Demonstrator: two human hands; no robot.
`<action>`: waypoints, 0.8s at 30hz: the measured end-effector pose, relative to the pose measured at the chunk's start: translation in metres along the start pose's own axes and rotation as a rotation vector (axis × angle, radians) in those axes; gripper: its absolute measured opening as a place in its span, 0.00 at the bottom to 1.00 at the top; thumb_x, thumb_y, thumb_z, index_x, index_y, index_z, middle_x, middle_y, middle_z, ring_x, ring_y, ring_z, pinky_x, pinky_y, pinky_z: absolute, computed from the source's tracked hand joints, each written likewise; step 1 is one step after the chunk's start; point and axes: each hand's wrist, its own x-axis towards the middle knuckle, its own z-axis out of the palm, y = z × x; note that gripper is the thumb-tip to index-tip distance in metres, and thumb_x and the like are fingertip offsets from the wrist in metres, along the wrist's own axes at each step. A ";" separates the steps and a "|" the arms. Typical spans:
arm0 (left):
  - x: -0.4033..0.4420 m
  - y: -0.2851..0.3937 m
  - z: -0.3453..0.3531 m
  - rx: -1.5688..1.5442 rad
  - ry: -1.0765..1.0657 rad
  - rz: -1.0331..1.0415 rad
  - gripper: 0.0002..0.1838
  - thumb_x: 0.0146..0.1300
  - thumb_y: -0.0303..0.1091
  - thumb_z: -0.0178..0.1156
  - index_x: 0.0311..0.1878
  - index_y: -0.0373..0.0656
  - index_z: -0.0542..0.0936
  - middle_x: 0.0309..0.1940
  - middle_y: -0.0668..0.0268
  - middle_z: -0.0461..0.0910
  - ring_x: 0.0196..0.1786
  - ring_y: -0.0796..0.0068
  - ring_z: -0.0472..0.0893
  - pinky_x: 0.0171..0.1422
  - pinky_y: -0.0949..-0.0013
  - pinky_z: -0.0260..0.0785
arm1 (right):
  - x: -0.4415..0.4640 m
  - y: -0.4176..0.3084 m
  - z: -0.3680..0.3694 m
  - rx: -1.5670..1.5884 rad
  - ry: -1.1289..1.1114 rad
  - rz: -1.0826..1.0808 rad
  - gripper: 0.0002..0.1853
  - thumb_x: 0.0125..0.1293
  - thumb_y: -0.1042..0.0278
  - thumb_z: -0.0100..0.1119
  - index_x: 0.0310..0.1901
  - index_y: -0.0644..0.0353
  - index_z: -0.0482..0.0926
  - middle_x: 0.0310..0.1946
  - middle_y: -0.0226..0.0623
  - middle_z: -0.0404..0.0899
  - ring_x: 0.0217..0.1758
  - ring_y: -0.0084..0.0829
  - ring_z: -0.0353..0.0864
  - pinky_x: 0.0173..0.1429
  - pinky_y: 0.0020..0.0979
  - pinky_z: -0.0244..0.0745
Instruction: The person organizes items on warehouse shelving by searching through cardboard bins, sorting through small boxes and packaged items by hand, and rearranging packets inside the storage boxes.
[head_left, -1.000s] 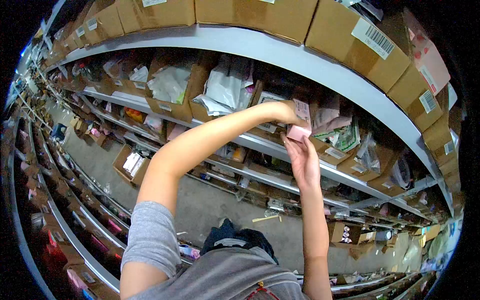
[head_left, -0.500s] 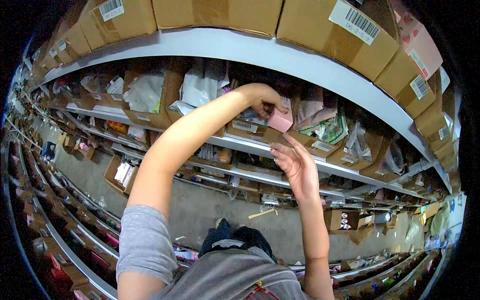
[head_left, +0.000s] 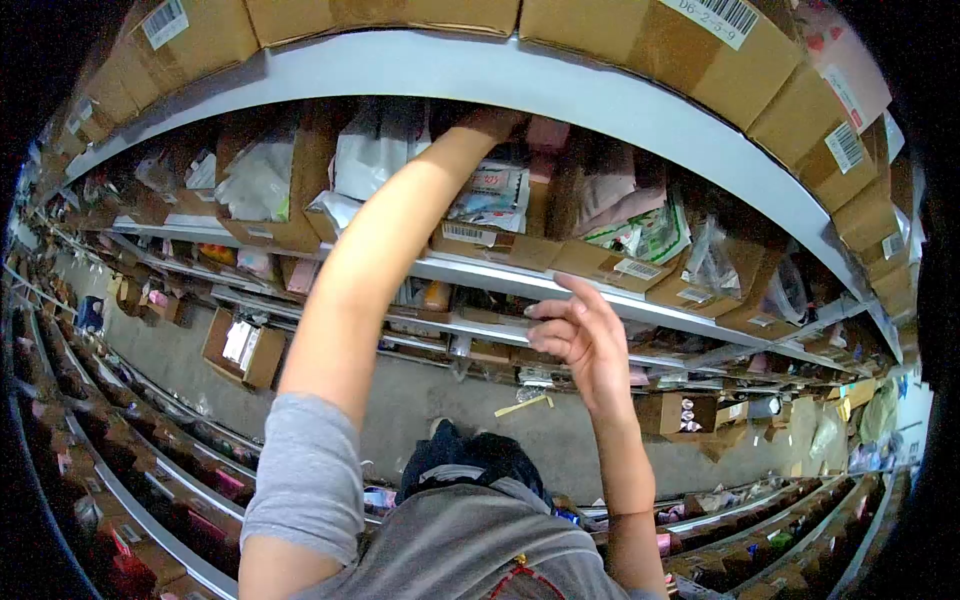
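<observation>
1. A smooth, grey concrete floor [head_left: 410,400] runs through the middle of the frame as an aisle, with long, pale metal shelving [head_left: 400,62] curving across the top and more racks at lower left and lower right.
2. Brown, flat-sided cardboard cartons [head_left: 380,14] line the top edge, their fronts bearing white barcode labels.
3. An open, brown rectangular cardboard box [head_left: 264,362] with white packets in it stands on the floor, left of centre.
4. At upper centre, an open-topped brown cardboard bin [head_left: 528,250] sits on the shelving.
5. Left of that bin lies a glossy, creased white plastic bag [head_left: 362,158]; right of it, a crinkled green-and-white plastic packet [head_left: 652,236].
6. The left hand [head_left: 495,124] reaches into the bin, its fingers too shadowed to tell their grip. The right hand [head_left: 590,350] hangs in front of the shelving, fingers loosely spread and slightly curled.
7. A flat, printed white plastic packet [head_left: 495,200] lies in the bin.
8. The small, pink rectangular box [head_left: 547,134] is deep in the bin, just right of the left hand.
</observation>
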 end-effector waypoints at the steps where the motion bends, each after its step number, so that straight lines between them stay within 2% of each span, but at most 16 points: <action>1: 0.008 -0.003 0.005 0.037 0.065 0.050 0.18 0.48 0.44 0.56 0.37 0.40 0.73 0.29 0.67 0.73 0.28 0.79 0.71 0.24 0.78 0.61 | -0.002 0.001 -0.002 0.010 -0.003 0.012 0.19 0.60 0.67 0.39 0.50 0.71 0.58 0.33 0.54 0.71 0.30 0.34 0.76 0.32 0.25 0.75; 8: 0.029 -0.021 0.017 0.153 0.252 0.137 0.20 0.47 0.45 0.56 0.40 0.41 0.71 0.33 0.65 0.70 0.32 0.76 0.69 0.30 0.75 0.59 | -0.017 0.011 -0.017 0.008 0.073 0.052 0.18 0.59 0.67 0.40 0.48 0.70 0.60 0.32 0.52 0.71 0.29 0.35 0.76 0.33 0.26 0.75; 12: 0.028 -0.029 0.017 0.181 0.263 0.139 0.21 0.47 0.45 0.56 0.41 0.41 0.70 0.35 0.64 0.69 0.35 0.74 0.68 0.33 0.73 0.58 | -0.018 0.012 -0.022 0.013 0.108 0.050 0.18 0.59 0.67 0.40 0.48 0.70 0.61 0.32 0.51 0.71 0.30 0.34 0.76 0.34 0.27 0.74; 24: 0.024 -0.028 0.025 0.313 0.249 0.181 0.25 0.46 0.47 0.56 0.46 0.42 0.67 0.42 0.61 0.65 0.43 0.69 0.64 0.42 0.68 0.54 | -0.006 0.025 -0.019 0.056 0.010 0.094 0.17 0.60 0.68 0.39 0.47 0.71 0.61 0.32 0.50 0.72 0.30 0.33 0.76 0.35 0.27 0.73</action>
